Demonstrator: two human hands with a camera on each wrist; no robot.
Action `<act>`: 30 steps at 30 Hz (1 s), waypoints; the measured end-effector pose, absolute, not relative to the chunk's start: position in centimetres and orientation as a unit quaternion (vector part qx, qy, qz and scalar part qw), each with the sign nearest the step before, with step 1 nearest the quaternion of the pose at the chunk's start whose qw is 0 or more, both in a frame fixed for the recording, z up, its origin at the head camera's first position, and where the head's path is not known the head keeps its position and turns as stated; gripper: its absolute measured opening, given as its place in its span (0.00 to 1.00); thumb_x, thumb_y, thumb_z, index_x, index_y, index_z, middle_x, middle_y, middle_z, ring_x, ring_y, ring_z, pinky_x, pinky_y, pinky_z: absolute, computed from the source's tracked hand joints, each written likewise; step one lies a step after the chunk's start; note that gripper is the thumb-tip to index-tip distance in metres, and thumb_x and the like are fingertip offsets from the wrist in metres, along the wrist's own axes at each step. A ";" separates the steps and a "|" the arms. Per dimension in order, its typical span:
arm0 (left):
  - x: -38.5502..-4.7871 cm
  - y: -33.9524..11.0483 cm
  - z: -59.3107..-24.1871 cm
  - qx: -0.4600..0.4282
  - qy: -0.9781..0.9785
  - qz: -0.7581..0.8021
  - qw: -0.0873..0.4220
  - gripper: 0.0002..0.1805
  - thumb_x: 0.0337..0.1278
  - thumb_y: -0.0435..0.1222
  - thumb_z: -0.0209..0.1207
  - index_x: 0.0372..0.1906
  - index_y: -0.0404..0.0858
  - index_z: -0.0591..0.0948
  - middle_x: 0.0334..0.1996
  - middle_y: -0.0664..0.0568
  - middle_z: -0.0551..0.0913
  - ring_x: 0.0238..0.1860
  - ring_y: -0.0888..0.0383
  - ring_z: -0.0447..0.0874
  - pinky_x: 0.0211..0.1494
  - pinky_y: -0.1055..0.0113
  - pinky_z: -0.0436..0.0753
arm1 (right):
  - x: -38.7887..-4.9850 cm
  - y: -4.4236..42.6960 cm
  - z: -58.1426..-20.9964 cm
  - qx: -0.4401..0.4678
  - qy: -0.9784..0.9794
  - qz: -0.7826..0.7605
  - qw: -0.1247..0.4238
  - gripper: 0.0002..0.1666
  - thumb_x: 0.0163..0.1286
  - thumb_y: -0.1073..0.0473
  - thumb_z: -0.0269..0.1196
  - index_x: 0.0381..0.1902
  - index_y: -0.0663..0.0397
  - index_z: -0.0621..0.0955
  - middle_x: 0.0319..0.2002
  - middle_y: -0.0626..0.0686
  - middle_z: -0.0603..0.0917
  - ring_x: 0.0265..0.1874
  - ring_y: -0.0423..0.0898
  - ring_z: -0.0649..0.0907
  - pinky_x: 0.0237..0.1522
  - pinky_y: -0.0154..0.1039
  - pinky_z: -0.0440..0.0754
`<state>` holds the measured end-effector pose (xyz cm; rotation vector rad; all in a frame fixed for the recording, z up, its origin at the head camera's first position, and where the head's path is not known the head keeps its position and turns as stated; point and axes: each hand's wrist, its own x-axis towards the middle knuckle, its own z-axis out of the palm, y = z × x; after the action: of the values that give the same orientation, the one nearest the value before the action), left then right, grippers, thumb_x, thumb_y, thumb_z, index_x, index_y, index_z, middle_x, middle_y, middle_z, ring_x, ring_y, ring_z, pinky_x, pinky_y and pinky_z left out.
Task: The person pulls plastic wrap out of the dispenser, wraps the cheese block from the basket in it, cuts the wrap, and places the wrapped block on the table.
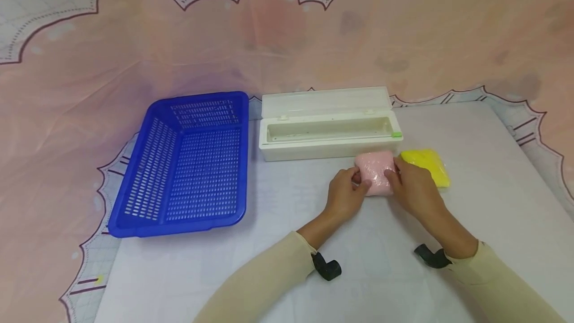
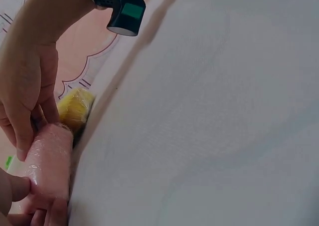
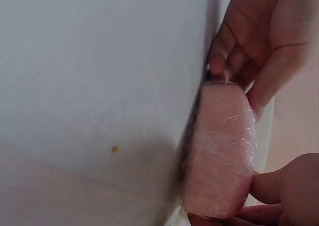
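A soft-looking pink block wrapped in clear plastic [image 1: 375,169] is between both hands, in front of the white box. My left hand [image 1: 345,196] pinches its left side, thumb on the near face and fingers curled behind. On the opposite side my right hand [image 1: 414,188] grips it the same way. The right wrist view shows the wrapped pink block [image 3: 219,151] close up, its film creased and shiny. Beside the right hand lies a yellow wrapped block [image 1: 428,164], partly hidden by that hand.
An open white box with a raised lid [image 1: 332,148] and a green tab stands at the back. To its left sits a blue perforated basket [image 1: 244,163]. A white cloth [image 1: 287,243] covers the table, and a patterned pink sheet [image 1: 269,34] hangs behind.
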<state>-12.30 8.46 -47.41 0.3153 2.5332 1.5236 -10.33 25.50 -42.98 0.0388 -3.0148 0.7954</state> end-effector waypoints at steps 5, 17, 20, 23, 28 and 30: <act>-12.6 8.5 -47.6 0.107 0.853 0.504 0.083 0.19 0.69 0.39 0.63 0.59 0.34 0.81 0.39 0.49 0.82 0.34 0.65 0.76 0.39 0.78 0.75 | -10.6 25.6 -43.1 0.005 -0.971 0.240 -0.014 0.19 0.77 0.58 0.60 0.54 0.69 0.76 0.28 0.59 0.82 0.30 0.53 0.79 0.34 0.43 0.80; -12.6 8.5 -47.5 0.101 0.855 0.500 0.094 0.24 0.69 0.42 0.63 0.64 0.35 0.78 0.40 0.49 0.83 0.36 0.63 0.80 0.40 0.76 0.77 | -11.0 25.4 -43.5 0.003 -0.979 0.202 -0.023 0.18 0.75 0.58 0.61 0.50 0.72 0.76 0.25 0.61 0.81 0.27 0.55 0.78 0.31 0.44 0.79; -12.6 8.4 -47.6 0.100 0.856 0.498 0.092 0.24 0.69 0.42 0.63 0.64 0.36 0.78 0.40 0.49 0.84 0.36 0.63 0.81 0.40 0.76 0.77 | -11.1 25.3 -43.6 0.000 -0.980 0.195 -0.027 0.20 0.76 0.57 0.61 0.51 0.72 0.75 0.26 0.61 0.81 0.28 0.55 0.79 0.32 0.45 0.81; -12.5 8.3 -47.7 0.101 0.854 0.500 0.096 0.25 0.70 0.42 0.62 0.65 0.35 0.77 0.40 0.49 0.84 0.38 0.62 0.83 0.40 0.76 0.78 | -11.1 25.3 -43.6 -0.004 -0.981 0.193 -0.029 0.22 0.76 0.56 0.61 0.53 0.72 0.76 0.28 0.62 0.82 0.29 0.55 0.80 0.34 0.47 0.82; -11.8 7.4 -47.5 0.119 0.858 0.486 0.117 0.28 0.70 0.42 0.61 0.69 0.34 0.74 0.44 0.48 0.85 0.41 0.61 0.85 0.42 0.75 0.79 | -10.8 25.3 -43.0 -0.016 -0.976 0.214 -0.028 0.21 0.77 0.55 0.60 0.55 0.71 0.76 0.29 0.62 0.83 0.29 0.54 0.80 0.33 0.45 0.83; -11.2 6.6 -47.0 0.135 0.869 0.458 0.132 0.29 0.71 0.43 0.61 0.70 0.34 0.73 0.45 0.48 0.85 0.41 0.61 0.84 0.43 0.73 0.79 | -10.6 25.5 -42.6 -0.018 -0.974 0.226 -0.020 0.17 0.77 0.56 0.59 0.50 0.68 0.77 0.26 0.59 0.81 0.28 0.53 0.79 0.29 0.42 0.80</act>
<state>-11.22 6.59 -46.98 0.3908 2.5209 1.3290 -10.61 25.51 -42.61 -0.0560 -3.0993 0.7195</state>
